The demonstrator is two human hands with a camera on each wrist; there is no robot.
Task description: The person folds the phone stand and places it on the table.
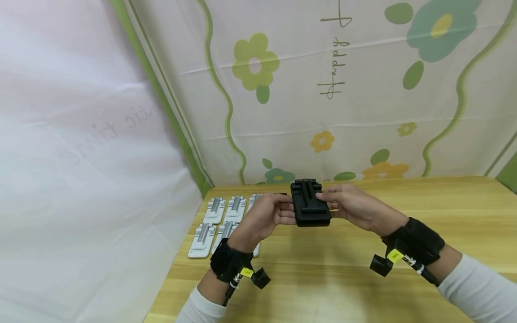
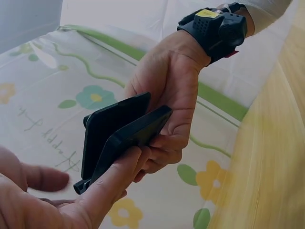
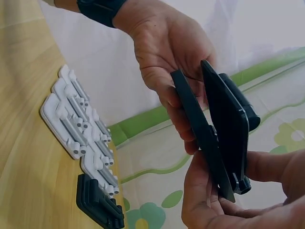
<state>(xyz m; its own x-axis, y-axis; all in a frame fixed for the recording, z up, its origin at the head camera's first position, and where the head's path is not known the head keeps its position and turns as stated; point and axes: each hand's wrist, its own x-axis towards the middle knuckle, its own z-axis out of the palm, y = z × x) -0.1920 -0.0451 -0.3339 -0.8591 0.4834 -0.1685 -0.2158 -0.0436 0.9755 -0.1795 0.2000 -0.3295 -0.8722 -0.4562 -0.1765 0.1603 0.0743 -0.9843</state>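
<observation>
A black folding phone stand (image 1: 310,204) is held up over the table between both hands. In the left wrist view its two plates (image 2: 116,119) stand apart in a narrow V from the hinge. My left hand (image 1: 268,213) supports its left side with fairly straight fingers along the underside; the left thumb (image 2: 47,179) is apart from it. On the other side my right hand (image 1: 355,208) pinches the stand. The right thumb (image 3: 267,166) presses the plate near the hinge, with the fingers against the other plate. Some fingertips are hidden behind the stand.
White phone stands (image 1: 202,241) lie folded in rows at the table's left, partly behind the left forearm. Another black stand (image 3: 99,202) lies beside them. The wooden table (image 1: 404,242) meets a flowered curtain (image 1: 291,112) at the back and a white cloth at left.
</observation>
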